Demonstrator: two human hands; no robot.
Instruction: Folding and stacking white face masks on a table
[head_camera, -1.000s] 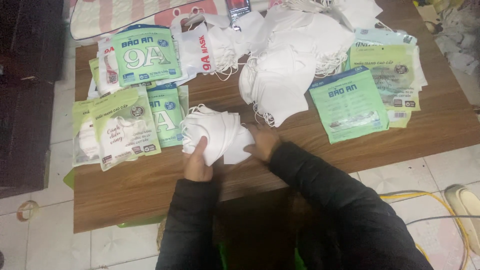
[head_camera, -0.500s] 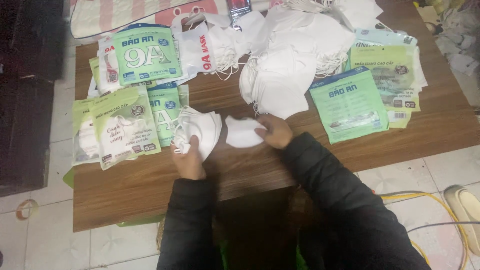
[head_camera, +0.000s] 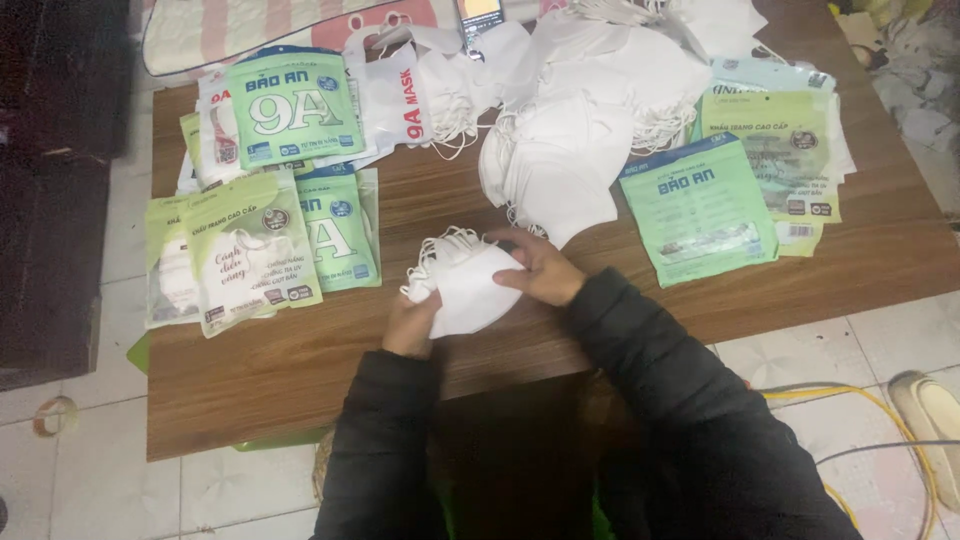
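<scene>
A small stack of white folded face masks (head_camera: 465, 283) with ear loops rests on the wooden table (head_camera: 300, 370) in front of me. My left hand (head_camera: 412, 325) grips the stack's lower left edge. My right hand (head_camera: 540, 268) lies on its right side, fingers pressed over the top mask. Both arms wear dark sleeves. A large loose pile of white masks (head_camera: 580, 130) lies just beyond my hands.
Green mask packets (head_camera: 700, 205) lie to the right, with more green and white packets (head_camera: 255, 250) at the left and back left. A phone (head_camera: 478, 12) sits at the table's far edge. Yellow cable (head_camera: 880, 410) and a shoe (head_camera: 925, 410) lie on the tiled floor at right.
Half a second ago my hands held the masks apart in two portions; now they have come together into one stack, held between both hands.
</scene>
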